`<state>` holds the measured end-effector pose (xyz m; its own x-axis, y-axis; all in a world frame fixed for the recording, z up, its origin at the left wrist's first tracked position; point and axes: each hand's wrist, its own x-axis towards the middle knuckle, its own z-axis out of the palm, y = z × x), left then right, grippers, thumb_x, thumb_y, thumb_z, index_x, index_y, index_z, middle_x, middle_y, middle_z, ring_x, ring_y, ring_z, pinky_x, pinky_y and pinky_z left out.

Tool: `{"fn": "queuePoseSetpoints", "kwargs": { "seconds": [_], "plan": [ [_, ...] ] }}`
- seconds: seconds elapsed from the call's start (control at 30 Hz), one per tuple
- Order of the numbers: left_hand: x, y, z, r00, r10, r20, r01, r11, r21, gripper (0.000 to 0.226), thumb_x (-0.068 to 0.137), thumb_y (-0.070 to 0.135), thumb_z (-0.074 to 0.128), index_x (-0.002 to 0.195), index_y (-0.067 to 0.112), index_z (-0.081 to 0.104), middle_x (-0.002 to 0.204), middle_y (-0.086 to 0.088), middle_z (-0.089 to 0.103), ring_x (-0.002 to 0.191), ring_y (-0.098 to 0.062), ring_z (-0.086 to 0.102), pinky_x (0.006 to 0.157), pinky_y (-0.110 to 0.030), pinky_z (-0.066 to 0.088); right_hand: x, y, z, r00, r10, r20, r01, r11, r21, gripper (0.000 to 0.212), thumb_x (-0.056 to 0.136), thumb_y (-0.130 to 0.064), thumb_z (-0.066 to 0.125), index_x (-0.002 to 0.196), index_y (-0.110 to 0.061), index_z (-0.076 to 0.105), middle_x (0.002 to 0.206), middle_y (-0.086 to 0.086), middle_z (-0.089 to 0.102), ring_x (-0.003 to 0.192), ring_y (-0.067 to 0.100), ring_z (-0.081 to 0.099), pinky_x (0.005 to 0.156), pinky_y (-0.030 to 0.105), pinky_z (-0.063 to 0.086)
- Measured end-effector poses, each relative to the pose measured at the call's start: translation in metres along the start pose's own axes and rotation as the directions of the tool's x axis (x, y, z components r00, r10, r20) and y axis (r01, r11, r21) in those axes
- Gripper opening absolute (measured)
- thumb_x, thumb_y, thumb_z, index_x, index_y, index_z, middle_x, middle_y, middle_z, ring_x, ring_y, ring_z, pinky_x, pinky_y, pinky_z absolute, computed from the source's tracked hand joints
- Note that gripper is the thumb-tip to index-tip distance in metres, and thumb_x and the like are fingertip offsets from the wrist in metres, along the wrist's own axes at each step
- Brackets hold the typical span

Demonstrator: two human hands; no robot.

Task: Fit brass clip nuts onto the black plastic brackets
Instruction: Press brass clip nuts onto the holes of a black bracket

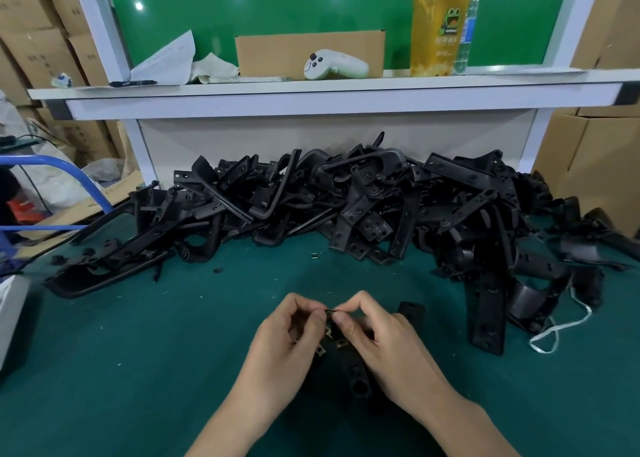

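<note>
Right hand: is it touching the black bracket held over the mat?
Touching. Head view shows the right hand pinching the black bracket at its upper edge between thumb and forefinger.

The worktop is a teal mat, matt and faintly napped, perhaps felt. At twelve o'clock the heaped brackets are black plastic with a dull sheen. At six, the near bracket is alike, and its clip nuts glint as yellowish metal. Higher at twelve stand a matt cardboard box and a smooth white plastic controller; at one, a glossy clear plastic cup
</note>
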<state>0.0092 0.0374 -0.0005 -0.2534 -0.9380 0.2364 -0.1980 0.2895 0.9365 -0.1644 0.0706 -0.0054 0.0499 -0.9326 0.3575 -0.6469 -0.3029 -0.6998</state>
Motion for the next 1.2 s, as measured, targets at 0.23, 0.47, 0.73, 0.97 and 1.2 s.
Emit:
{"fn": "queuePoseSetpoints", "kwargs": {
  "seconds": [0.23,0.47,0.73,0.97,1.2],
  "plan": [
    [0.000,0.003,0.001,0.998,0.029,-0.057,-0.028,0.999,0.027,0.020,0.096,0.020,0.061,0.081,0.033,0.064,0.056,0.018,0.056,0.049,0.003,0.045,0.051,-0.011,0.037,-0.001,-0.007,-0.001,1.000,-0.027,0.006,0.028,0.998,-0.056,0.026,0.096,-0.063,0.037,0.100,-0.039,0.047,0.062,0.007,0.053,0.051,0.021,0.044,0.050,0.023,0.029],
    [-0.003,0.006,0.002,0.992,0.088,-0.091,-0.081,0.994,0.077,0.014,0.097,0.019,0.058,0.087,0.027,0.063,0.055,0.021,0.054,0.049,0.003,0.045,0.050,-0.009,0.035,-0.001,-0.008,-0.001,0.999,-0.049,0.019,0.050,0.997,-0.058,0.016,0.100,-0.054,0.042,0.103,-0.039,0.048,0.057,0.002,0.047,0.049,0.017,0.040,0.050,0.022,0.029],
    [-0.003,0.007,0.006,0.997,0.074,-0.015,-0.074,0.997,0.002,0.013,0.099,0.025,0.059,0.094,0.035,0.064,0.070,0.016,0.065,0.058,-0.002,0.055,0.057,-0.012,0.041,0.001,-0.006,0.001,1.000,-0.022,-0.010,0.023,0.997,0.071,0.020,0.100,-0.058,0.043,0.103,-0.040,0.051,0.066,0.010,0.057,0.054,0.024,0.048,0.054,0.041,0.040],
    [-0.001,0.005,0.005,0.994,0.108,-0.023,-0.106,0.992,0.073,0.022,0.098,0.026,0.061,0.092,0.047,0.064,0.082,0.016,0.072,0.074,-0.001,0.065,0.064,-0.010,0.046,0.000,-0.005,0.002,0.997,-0.067,-0.028,0.068,0.997,0.034,0.017,0.100,-0.058,0.042,0.100,-0.041,0.048,0.059,0.003,0.051,0.049,0.015,0.041,0.049,0.021,0.030],
    [0.001,-0.007,0.003,0.981,0.192,-0.013,-0.184,0.956,0.227,0.021,0.101,0.030,0.055,0.096,0.050,0.056,0.090,0.022,0.068,0.082,-0.004,0.064,0.066,-0.010,0.044,0.000,-0.007,0.002,0.997,-0.079,-0.002,0.078,0.994,-0.082,0.010,0.100,-0.051,0.041,0.099,-0.041,0.040,0.059,-0.005,0.051,0.054,0.016,0.045,0.053,0.021,0.033]
  ]
}}
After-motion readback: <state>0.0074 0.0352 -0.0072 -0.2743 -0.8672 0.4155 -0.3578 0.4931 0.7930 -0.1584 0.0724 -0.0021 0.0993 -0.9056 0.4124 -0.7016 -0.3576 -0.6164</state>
